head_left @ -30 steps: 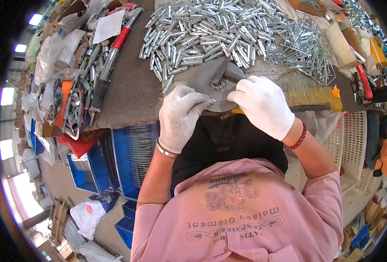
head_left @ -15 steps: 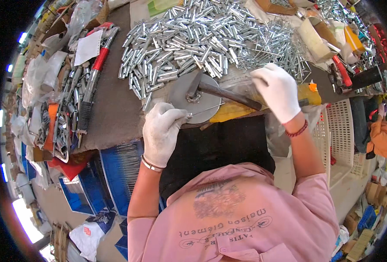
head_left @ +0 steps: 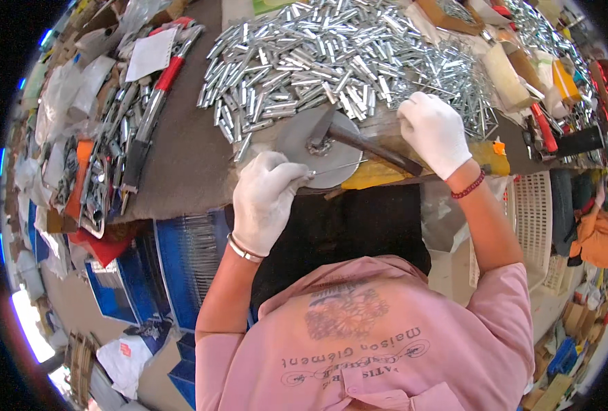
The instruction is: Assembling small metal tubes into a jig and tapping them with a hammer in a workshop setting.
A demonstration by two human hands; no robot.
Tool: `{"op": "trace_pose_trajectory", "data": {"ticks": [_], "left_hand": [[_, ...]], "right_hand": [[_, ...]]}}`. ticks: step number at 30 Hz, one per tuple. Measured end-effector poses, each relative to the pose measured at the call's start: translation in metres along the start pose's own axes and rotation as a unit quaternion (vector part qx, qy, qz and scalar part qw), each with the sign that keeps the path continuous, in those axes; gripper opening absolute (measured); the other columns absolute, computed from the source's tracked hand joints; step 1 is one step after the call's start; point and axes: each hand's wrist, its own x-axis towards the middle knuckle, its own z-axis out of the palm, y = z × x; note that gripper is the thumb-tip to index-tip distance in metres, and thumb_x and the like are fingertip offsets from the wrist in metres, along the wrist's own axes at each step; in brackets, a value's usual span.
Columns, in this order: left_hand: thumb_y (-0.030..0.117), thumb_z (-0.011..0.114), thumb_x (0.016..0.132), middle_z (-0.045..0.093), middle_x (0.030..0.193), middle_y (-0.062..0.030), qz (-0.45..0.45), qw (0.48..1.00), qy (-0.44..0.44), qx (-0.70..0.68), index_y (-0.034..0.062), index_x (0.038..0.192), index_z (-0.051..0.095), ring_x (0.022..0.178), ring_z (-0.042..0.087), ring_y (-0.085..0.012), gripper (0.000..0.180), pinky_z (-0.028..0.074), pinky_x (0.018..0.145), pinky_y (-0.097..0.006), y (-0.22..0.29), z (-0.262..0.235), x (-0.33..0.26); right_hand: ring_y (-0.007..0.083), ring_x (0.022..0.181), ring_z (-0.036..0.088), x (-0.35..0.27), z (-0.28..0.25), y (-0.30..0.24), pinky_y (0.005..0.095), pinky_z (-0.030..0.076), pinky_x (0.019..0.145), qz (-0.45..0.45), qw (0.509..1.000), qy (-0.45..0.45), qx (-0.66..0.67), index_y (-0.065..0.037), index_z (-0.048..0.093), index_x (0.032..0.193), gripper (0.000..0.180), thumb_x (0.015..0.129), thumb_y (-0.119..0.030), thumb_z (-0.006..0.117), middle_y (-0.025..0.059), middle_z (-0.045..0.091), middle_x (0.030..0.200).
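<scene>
Left hand (head_left: 266, 198): grip pinched on 1 slim metal piece (head_left: 338, 167), thin end pointing right, over the grey disc (head_left: 292, 142). Hammer (head_left: 379, 151) lies partly on disc. Right hand (head_left: 435, 133) near loose pins (head_left: 479, 103) on the desk (head_left: 180, 157), fingers curled; cannot tell if grip holds anything.

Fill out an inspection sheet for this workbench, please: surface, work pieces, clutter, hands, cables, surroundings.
Surface: dark-covered bench; round grey disc near its front edge, hammer lying across it.
Work pieces: loose metal tubes; thin pins heaped to their right.
Clutter: jumbled tools and plastic bags left; red-handled tool right.
Hands: left hand pinches a small metal piece, thin rod beside it pointing right; right hand near the pins, grip unclear.
Cables: nothing seen.
Surroundings: blue bins, pale slotted basket, person in orange.
</scene>
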Motion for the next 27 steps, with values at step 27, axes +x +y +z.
{"op": "trace_pose_trajectory", "data": {"ticks": [27], "left_hand": [[0.008, 0.084, 0.081, 0.066, 0.093, -0.0086, -0.014, 1.0, -0.008, 0.015, 0.0124, 0.092, 0.075, 0.089, 0.069, -0.0337, 0.015, 0.056, 0.076, -0.044, -0.007, 0.003, -0.003]], "right_hand": [[0.0312, 0.104, 0.069, 0.007, -0.022, -0.129, 0.0438, 0.054, 0.093, -0.105, 0.971, -0.055, 0.209, -0.012, 0.076, 0.105, 0.017, 0.088, -0.013, 0.078, 0.0067, 0.071, 0.109]]}}
